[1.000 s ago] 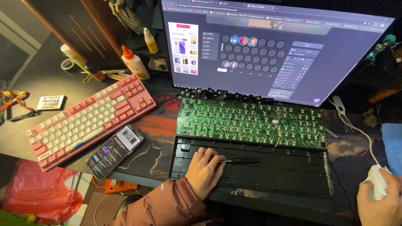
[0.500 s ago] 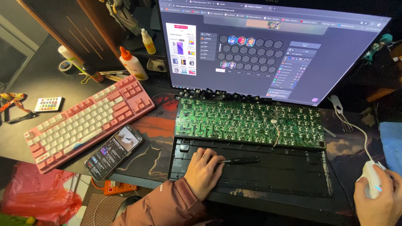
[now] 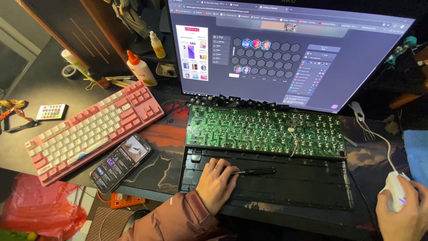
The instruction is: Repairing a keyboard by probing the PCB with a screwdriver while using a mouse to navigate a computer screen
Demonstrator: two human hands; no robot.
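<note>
Hands at a dismantled keyboard

Fingers of the left hand (image 3: 217, 184) are laid flat and relaxed on the black keyboard case (image 3: 307, 187), and the handle end of a black screwdriver (image 3: 252, 171) is touched by the fingertips; the tool is not clasped but lies loose on the case, pointing right. A ring is worn on one finger, and a reddish-brown sleeve (image 3: 178, 221) covers the wrist. The right hand (image 3: 401, 214) is closed around a white mouse (image 3: 394, 194) at the lower right edge, whose cable is run up toward the monitor.

Just behind the case, a green circuit board (image 3: 265, 131) is set, touching the case's far edge, with a thin wire hanging from its right half. A row of loose black keycaps (image 3: 232, 100) is lined up between the board and the monitor (image 3: 285, 49), on which a hexagon grid is displayed.

To the left of the case, a smartphone (image 3: 120, 161) with a lit screen is placed, and beside it a pink and white keyboard (image 3: 93, 127) is laid at an angle. Farther back, a white glue bottle (image 3: 141, 69) with an orange cap is stood upright, and a small remote (image 3: 51, 111) is seen near the left edge.
</note>
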